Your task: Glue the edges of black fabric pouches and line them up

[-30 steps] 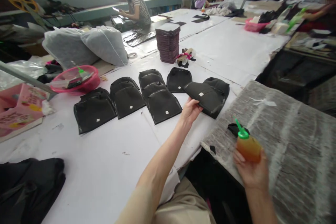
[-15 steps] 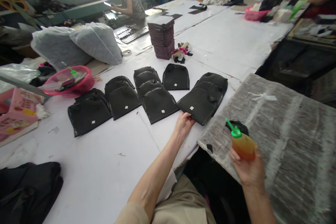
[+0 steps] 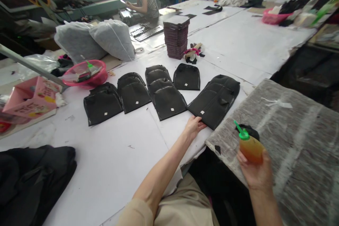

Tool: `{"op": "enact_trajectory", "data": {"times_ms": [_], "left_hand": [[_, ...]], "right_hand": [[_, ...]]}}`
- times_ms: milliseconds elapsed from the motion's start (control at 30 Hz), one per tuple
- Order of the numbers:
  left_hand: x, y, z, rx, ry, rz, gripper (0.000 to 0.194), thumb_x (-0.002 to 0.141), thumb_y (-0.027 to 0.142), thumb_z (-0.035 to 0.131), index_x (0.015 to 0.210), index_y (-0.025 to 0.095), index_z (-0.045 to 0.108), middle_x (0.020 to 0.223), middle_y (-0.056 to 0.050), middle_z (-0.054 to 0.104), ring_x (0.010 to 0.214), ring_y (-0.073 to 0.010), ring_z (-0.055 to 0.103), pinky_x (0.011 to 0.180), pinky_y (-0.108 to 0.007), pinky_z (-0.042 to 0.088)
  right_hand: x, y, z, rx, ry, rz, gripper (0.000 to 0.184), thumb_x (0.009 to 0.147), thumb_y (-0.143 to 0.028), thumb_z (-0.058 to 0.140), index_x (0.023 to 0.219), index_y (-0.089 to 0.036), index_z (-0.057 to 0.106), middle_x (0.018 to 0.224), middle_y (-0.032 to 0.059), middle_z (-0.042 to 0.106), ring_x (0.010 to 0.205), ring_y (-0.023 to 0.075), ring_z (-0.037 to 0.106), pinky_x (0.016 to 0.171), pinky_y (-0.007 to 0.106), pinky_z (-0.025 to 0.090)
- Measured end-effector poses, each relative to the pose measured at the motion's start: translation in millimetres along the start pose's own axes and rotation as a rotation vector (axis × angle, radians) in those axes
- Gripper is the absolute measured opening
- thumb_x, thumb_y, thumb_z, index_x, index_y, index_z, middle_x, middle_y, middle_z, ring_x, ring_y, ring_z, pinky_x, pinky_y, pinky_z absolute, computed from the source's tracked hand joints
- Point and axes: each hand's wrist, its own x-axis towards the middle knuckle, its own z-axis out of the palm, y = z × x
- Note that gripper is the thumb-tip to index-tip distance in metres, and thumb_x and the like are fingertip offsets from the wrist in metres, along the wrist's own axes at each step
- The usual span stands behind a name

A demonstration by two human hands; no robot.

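Observation:
Several flat black leather pieces (image 3: 169,100) lie in rows on the white table (image 3: 119,162). My left hand (image 3: 194,126) rests at the near edge of the rightmost black piece (image 3: 215,100), fingers stretched out and touching it. My right hand (image 3: 255,173) is closed round an orange glue bottle (image 3: 250,148) with a green nozzle, held above a grey padded board (image 3: 293,141). A small black scrap (image 3: 249,130) lies on that board just behind the bottle.
A stack of dark pieces (image 3: 177,37) stands behind the rows. A pink basket (image 3: 86,74), a pink box (image 3: 31,97) and two grey bags (image 3: 95,40) are at the left. Black cloth (image 3: 31,180) lies near left. Other people sit at the far end.
My left hand laid the black piece it held down on the rightmost pile and now rests at its near edge. The bottle stayed in my right hand.

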Motion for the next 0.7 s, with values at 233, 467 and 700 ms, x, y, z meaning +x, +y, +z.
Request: {"op": "enact_trajectory", "data": {"times_ms": [233,467,700], "left_hand": [[1,-2,-0.5,0.074,-0.015,0.007,0.017,0.086,-0.001,0.057,0.091,0.014,0.064,0.082,-0.006,0.073,0.067,-0.0142,0.070,0.090,-0.039,0.063],[3,-7,-3.1,0.143,-0.019,0.040,0.024,0.082,-0.001,0.055,0.097,0.015,0.066,0.082,-0.004,0.074,0.067,-0.0134,0.070,0.084,-0.034,0.064],[16,-13,-5.3,0.241,-0.011,0.005,0.024,0.081,0.003,0.058,0.100,0.014,0.068,0.082,-0.006,0.076,0.070,-0.0169,0.073,0.072,-0.028,0.065]], "right_hand": [[1,0,2,-0.020,-0.042,-0.022,0.061,0.053,-0.062,0.093,0.095,-0.022,0.075,0.080,0.0016,0.066,0.051,0.0082,0.038,0.039,0.021,0.033],[1,-1,4,-0.049,-0.080,-0.030,0.056,0.057,-0.062,0.091,0.094,-0.023,0.074,0.079,0.0003,0.065,0.051,0.0085,0.035,0.039,0.022,0.030],[1,-1,3,-0.079,-0.075,-0.045,0.056,0.060,-0.064,0.089,0.097,-0.025,0.074,0.082,0.0012,0.067,0.053,0.0098,0.034,0.041,0.023,0.027]]}}
